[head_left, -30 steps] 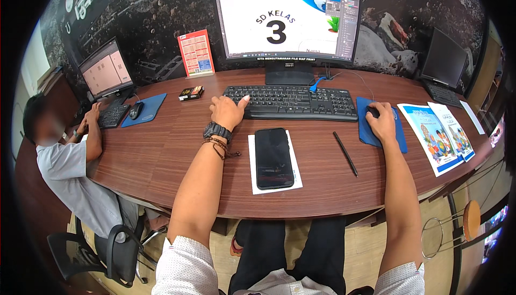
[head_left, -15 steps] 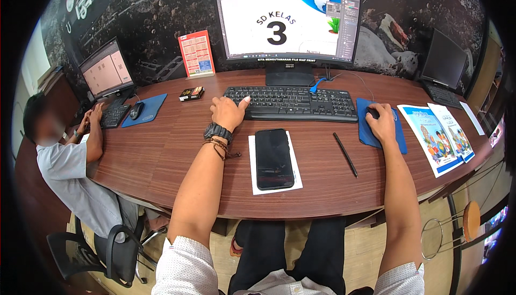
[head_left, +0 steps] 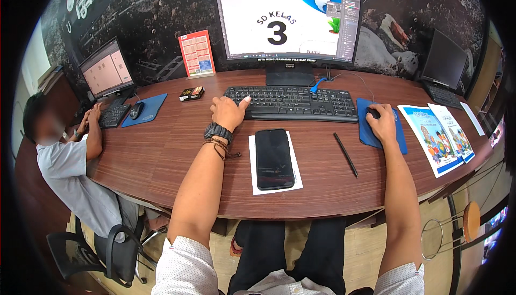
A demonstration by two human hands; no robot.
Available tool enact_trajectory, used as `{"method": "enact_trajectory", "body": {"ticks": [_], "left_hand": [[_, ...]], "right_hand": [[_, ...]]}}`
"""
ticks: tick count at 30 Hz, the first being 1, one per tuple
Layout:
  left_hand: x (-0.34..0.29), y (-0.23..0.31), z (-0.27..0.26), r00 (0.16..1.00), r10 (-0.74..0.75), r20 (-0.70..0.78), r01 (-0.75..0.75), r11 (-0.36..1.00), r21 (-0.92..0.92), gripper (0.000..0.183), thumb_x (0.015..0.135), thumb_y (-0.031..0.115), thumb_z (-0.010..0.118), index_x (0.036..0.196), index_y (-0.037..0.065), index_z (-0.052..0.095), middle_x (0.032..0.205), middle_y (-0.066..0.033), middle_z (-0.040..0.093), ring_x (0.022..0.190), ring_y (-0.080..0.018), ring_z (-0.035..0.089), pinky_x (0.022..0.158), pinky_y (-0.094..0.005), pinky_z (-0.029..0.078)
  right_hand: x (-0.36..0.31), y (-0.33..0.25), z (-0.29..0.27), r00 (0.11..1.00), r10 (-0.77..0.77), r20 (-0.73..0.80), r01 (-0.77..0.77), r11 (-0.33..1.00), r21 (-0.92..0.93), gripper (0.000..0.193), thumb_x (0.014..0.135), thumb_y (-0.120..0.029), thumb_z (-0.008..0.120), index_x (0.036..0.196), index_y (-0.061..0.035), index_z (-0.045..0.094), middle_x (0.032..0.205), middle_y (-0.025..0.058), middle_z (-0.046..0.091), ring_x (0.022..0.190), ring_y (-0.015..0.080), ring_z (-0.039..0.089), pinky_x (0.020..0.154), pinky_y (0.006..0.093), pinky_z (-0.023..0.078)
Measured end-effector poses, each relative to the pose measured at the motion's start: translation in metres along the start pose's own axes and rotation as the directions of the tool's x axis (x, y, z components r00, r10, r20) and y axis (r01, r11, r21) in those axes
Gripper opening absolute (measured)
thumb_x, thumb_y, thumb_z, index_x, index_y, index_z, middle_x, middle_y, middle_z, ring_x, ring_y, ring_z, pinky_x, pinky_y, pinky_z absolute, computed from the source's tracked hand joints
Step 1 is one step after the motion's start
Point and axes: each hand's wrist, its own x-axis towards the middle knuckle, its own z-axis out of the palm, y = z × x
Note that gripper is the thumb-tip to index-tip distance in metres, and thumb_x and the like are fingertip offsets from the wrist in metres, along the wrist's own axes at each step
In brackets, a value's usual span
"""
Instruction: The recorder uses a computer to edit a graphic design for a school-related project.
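The left hand [head_left: 228, 113] lay spread on the left end of the keyboard [head_left: 293, 103], toward the far edge of the surface [head_left: 177, 134], likely for quick keying, while the right hand [head_left: 382, 123] gripped the mouse [head_left: 372, 113] on its pad [head_left: 367, 134] (presumably for smooth sliding).

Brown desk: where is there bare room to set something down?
Widest: left of the left forearm, below the small box. Smaller: between phone and pen. Crowded: right side, where a blue mouse pad lies close beside booklets.
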Motion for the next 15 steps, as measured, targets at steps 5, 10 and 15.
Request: {"method": "enact_trajectory", "body": {"ticks": [5, 10, 15], "left_hand": [[0.001, 0.0, 0.0, 1.0, -0.003, 0.016, 0.002, 1.0, 0.018, 0.085, 0.086, 0.066, 0.061, 0.113, -0.014, 0.06, 0.122, -0.0277, 0.051, 0.112, -0.0468, 0.054, 0.089, -0.0517, 0.053], [-0.001, -0.001, -0.001, 1.0, 0.018, -0.008, -0.018, 0.999, -0.033, 0.087, 0.087, 0.066, 0.059, 0.112, -0.017, 0.059, 0.124, -0.0347, 0.051, 0.11, -0.0515, 0.054, 0.093, -0.0537, 0.048], [-0.003, 0.002, -0.005, 1.0, 0.011, -0.003, -0.011, 0.999, -0.03, 0.087, 0.087, 0.066, 0.059, 0.112, -0.017, 0.059, 0.124, -0.0341, 0.051, 0.111, -0.0515, 0.054, 0.092, -0.0539, 0.049]], "right_hand": [[0.0, 0.001, 0.0, 1.0, -0.015, -0.016, 0.015, 1.0, -0.004, 0.033, 0.078, -0.021, 0.067, 0.107, -0.0079, 0.073, 0.119, 0.0166, 0.059, 0.109, 0.0359, 0.06, 0.093, 0.0424, 0.049], [-0.002, -0.013, -0.004, 1.0, 0.015, 0.014, -0.014, 0.998, -0.063, 0.044, 0.079, -0.029, 0.07, 0.118, -0.0105, 0.067, 0.127, 0.0153, 0.055, 0.117, 0.0356, 0.055, 0.098, 0.0449, 0.045], [-0.003, -0.031, -0.005, 0.995, -0.097, -0.007, 0.093, 0.965, -0.245, 0.062, 0.077, -0.04, 0.074, 0.13, -0.0106, 0.058, 0.135, 0.0154, 0.049, 0.127, 0.0354, 0.046, 0.108, 0.0513, 0.034]]}}
